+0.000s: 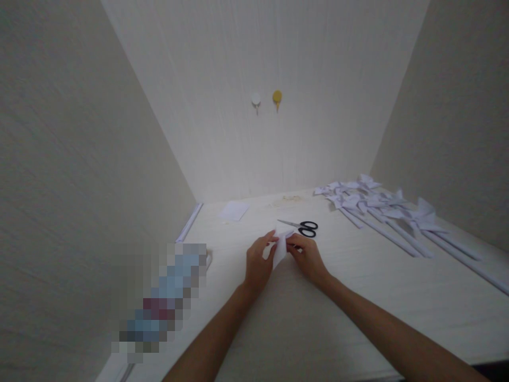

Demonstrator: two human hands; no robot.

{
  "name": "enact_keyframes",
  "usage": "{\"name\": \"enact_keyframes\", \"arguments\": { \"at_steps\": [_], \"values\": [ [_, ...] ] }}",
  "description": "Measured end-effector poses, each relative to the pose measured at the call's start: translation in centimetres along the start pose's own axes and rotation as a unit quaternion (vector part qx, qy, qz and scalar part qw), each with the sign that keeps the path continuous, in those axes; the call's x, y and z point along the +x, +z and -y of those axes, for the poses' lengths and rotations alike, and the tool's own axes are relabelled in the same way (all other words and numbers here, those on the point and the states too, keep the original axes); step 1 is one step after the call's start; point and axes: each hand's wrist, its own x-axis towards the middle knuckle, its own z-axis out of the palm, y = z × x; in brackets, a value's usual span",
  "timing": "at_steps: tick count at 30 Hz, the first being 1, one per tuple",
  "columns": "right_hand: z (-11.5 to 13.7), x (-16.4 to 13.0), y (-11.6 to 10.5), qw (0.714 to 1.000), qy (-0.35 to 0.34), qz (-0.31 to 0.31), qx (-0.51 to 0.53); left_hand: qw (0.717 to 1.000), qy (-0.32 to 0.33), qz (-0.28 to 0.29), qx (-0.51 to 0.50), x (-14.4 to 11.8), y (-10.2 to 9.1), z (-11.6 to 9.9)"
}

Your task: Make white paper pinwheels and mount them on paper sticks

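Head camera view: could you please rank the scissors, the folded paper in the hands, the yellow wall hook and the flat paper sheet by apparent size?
1. Scissors, longest.
2. Flat paper sheet and folded paper held by left hand and right hand: look alike, and the paper is nearer and partly covered, so unranked.
3. Yellow wall hook, smallest, though farthest.

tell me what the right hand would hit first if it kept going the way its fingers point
The right hand points up-left into the folded white paper it already pinches; right behind that sits the left hand. Depth is hard to judge from this one view.
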Motion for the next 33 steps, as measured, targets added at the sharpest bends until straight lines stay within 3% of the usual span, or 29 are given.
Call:
{"name": "enact_keyframes", "arguments": {
  "at_steps": [21,33],
  "values": [
    [0.13,0.03,0.03,1.0,-0.011,-0.006,-0.015,0.999,0.013,-0.037,0.038,-0.1,-0.05,0.19],
    [-0.55,0.34,0.22,0.984,0.127,-0.026,0.122,0.999,0.006,-0.039,0.033,0.01,-0.1,0.18]
  ]
}}
